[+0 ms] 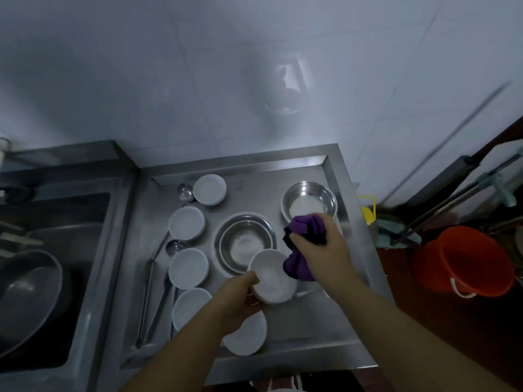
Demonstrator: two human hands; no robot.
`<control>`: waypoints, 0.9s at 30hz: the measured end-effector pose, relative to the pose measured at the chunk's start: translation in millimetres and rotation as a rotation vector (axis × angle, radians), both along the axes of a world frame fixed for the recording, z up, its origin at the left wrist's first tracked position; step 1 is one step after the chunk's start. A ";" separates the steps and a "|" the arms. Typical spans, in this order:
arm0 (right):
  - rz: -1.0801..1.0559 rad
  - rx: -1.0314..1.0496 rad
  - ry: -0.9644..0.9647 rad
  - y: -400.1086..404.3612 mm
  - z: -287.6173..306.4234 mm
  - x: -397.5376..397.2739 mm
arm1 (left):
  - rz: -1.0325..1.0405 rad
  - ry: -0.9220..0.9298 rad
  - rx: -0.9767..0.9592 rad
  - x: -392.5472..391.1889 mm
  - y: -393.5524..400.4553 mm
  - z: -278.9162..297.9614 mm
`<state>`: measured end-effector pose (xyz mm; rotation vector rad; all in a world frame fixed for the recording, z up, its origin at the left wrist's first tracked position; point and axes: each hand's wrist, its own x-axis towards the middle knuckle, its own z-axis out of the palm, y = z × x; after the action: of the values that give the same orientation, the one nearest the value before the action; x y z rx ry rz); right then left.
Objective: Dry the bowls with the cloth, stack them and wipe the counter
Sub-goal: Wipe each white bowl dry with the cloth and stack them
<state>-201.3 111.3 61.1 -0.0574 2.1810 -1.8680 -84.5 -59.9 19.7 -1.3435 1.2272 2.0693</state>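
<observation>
My left hand (240, 299) grips a white bowl (273, 277) by its near-left rim, held above the steel counter (311, 323). My right hand (319, 247) is closed on a bunched purple cloth (304, 244) just right of that bowl; the cloth hangs down past its rim. Several white bowls lie in a column on the left, the farthest one (209, 189) near the back and another (247, 336) partly under my left wrist. Two steel bowls stand further back: one in the middle (244, 241), one at the back right (308, 199).
Ladles (184, 192) and long utensils (147, 301) lie along the counter's left side. A sink (42, 250) with a large steel pan is on the left. An orange bucket (464, 261) and mop handles stand on the floor at the right. A tiled wall is behind.
</observation>
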 end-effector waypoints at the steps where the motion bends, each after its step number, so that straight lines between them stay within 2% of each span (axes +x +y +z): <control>1: 0.016 -0.029 0.022 -12.7 8.4 6.0 | 0.009 0.037 0.034 1.2 -7.3 9.5; 7: 0.187 -0.115 0.212 -81.0 40.8 46.8 | 0.051 0.255 0.148 15.8 -52.7 56.2; 13: 0.300 0.314 0.593 -118.8 64.9 71.7 | 0.040 0.513 0.249 38.0 -100.4 86.7; 18: 0.469 0.329 0.569 -140.2 92.5 96.6 | -0.016 0.611 0.333 55.4 -127.3 104.7; 22: 0.432 0.371 0.663 -155.9 105.4 116.1 | -0.011 0.625 0.463 72.0 -144.4 104.8; 25: 0.388 0.378 0.690 -160.4 111.0 124.1 | -0.031 0.621 0.433 77.5 -152.0 106.7; 27: 0.455 0.385 0.682 -158.2 114.5 127.0 | -0.064 0.626 0.406 80.6 -155.0 110.2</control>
<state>-74.3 -46.9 175.6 -1.1507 2.5970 -1.2534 -3.9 -215.0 129.9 -0.4804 0.9530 2.6046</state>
